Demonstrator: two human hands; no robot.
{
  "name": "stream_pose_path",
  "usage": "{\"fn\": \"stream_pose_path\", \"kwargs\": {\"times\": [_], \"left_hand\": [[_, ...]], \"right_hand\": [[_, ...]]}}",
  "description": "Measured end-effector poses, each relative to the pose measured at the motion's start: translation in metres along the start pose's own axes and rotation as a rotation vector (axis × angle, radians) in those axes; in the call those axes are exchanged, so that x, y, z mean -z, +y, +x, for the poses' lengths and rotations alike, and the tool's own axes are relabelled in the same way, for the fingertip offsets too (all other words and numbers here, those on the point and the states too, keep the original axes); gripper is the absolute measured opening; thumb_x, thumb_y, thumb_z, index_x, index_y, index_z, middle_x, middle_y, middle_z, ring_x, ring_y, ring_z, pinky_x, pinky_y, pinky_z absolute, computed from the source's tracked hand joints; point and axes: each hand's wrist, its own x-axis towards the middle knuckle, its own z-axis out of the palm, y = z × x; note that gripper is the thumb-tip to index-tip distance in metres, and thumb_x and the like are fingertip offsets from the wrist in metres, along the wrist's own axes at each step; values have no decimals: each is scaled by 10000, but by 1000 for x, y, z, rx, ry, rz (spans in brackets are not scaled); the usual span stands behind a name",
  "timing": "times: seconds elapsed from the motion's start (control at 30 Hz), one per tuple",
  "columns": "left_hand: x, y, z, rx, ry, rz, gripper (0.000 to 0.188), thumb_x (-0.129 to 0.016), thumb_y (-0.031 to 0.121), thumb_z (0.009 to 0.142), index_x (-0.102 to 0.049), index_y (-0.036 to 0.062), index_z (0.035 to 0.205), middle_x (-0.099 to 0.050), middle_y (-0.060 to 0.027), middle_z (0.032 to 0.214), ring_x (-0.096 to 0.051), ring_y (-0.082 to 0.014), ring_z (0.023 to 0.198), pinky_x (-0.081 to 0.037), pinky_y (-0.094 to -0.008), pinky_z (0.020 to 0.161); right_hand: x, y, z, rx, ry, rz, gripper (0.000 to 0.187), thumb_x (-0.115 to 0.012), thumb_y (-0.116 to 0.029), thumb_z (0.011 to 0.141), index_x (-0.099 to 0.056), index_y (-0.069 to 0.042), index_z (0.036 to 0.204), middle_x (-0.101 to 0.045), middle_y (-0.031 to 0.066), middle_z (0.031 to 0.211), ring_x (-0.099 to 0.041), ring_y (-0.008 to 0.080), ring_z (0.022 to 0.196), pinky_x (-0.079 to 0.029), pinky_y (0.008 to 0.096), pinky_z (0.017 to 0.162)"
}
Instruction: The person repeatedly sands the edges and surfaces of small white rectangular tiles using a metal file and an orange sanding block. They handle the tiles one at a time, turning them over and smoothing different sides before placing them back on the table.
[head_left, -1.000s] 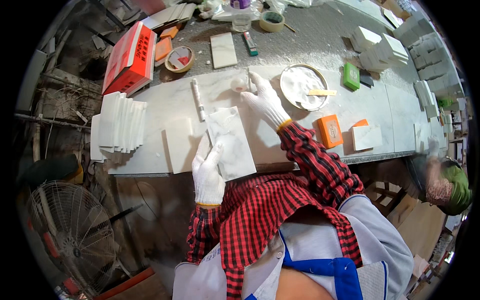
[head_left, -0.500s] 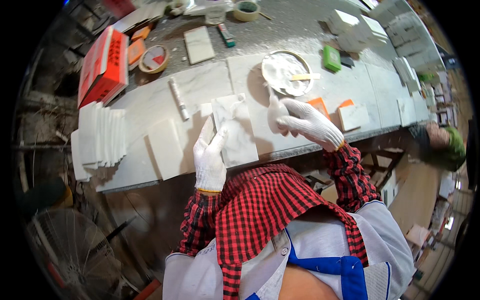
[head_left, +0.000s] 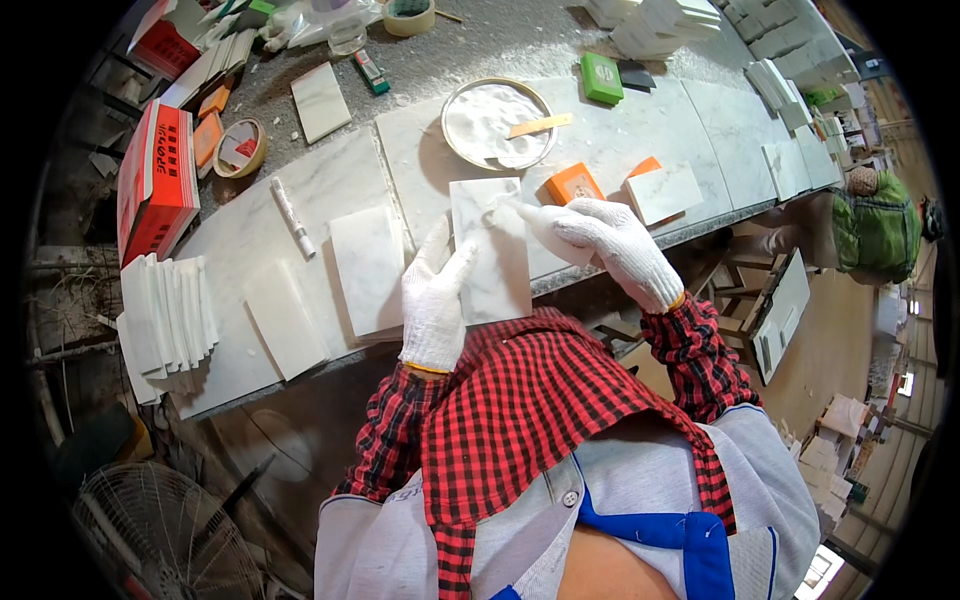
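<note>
My left hand (head_left: pixel 436 300), in a white knit glove, grips the left edge of a white marble tile (head_left: pixel 497 270) with grey veins. The thumb lies on its face and the fingers are partly hidden behind it. In my gloved right hand (head_left: pixel 622 248) is a white squeeze bottle (head_left: pixel 556 238), its nozzle pointing left over the tile's upper part. Whether the tip touches the tile I cannot tell. Beyond the tile stands a round tub (head_left: pixel 455 147) of white powder with a flat wooden stick (head_left: pixel 540 126) across its rim. Another marble tile (head_left: pixel 370 270) lies left of my left hand.
A white marker (head_left: pixel 292 217), a standing row of tiles (head_left: pixel 165 315) and a red box (head_left: pixel 160 185) are to the left. Orange blocks (head_left: pixel 575 184), a green box (head_left: pixel 601 78) and more tiles (head_left: pixel 665 192) lie right and beyond. A person in green (head_left: pixel 878 230) is at far right.
My right hand has brought the bottle left, tipping its nozzle from upward to sideways over the tile. The view has shifted, so the bench things appear further left.
</note>
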Motion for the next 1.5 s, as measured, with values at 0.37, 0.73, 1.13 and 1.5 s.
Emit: {"fn": "stream_pose_path", "kwargs": {"times": [0.37, 0.73, 1.13, 1.5], "left_hand": [[-5, -10, -3, -29, -5, 15, 564, -581, 23, 997, -391, -90, 1516, -564, -170, 1440, -571, -202, 1276, -457, -304, 1069], [-5, -11, -7, -33, 17, 16, 562, -585, 19, 994, -401, -83, 1515, -563, -170, 1442, -569, -202, 1280, -459, -311, 1072], [-3, -10, -6, -39, 7, 34, 567, -592, 31, 996, -396, -92, 1514, -548, -168, 1460, -552, -200, 1302, -443, -308, 1087], [-2, -13, 0, -37, 0, 19, 578, -583, 49, 1014, -361, -109, 1523, -520, -177, 1491, -516, -202, 1345, -405, -304, 1121]], "right_hand": [[10, 4, -3, 65, 9, -56, 417, -651, -338, 964, -715, 61, 1069, -655, 65, 947, -593, 118, 849, -481, 274, 773], [10, 11, 0, 95, 10, -68, 428, -651, -342, 956, -713, 64, 1074, -661, 79, 945, -610, 133, 855, -498, 288, 779], [4, 4, -1, 46, 17, -27, 379, -681, -310, 940, -709, 10, 1141, -639, 19, 914, -556, 74, 787, -435, 217, 649], [1, -5, 1, 63, -32, -93, 408, -675, -351, 947, -738, 40, 1046, -656, 35, 869, -579, 94, 794, -470, 254, 703]]}}
